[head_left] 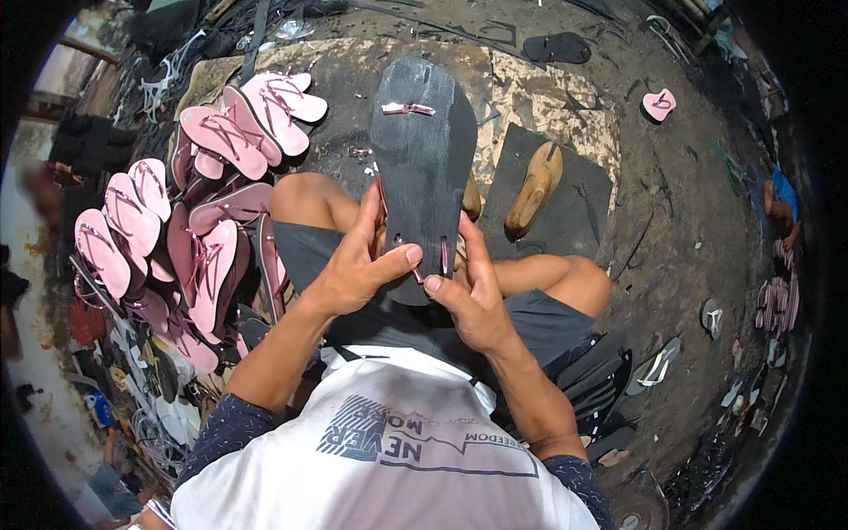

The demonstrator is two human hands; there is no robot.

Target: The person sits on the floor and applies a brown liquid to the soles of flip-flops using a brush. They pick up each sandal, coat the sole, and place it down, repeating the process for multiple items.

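Between my two hands is a flip-flop, its black underside turned up and its wider end pointing away from me. Shiny pink strap ends poke through it, one pair near the far end and others close to my thumbs. My left hand grips its left edge, the thumb pressed on the sole by a strap hole. On the opposite edge, my right hand holds with thumb and fingers near another pink strap end. The upper side of the flip-flop faces down, mostly hidden.
Many pink flip-flops lie heaped to my left. A wooden foot form rests on a black sheet at the right. Beyond are a black sole and a small pink flip-flop. Scraps litter the ground.
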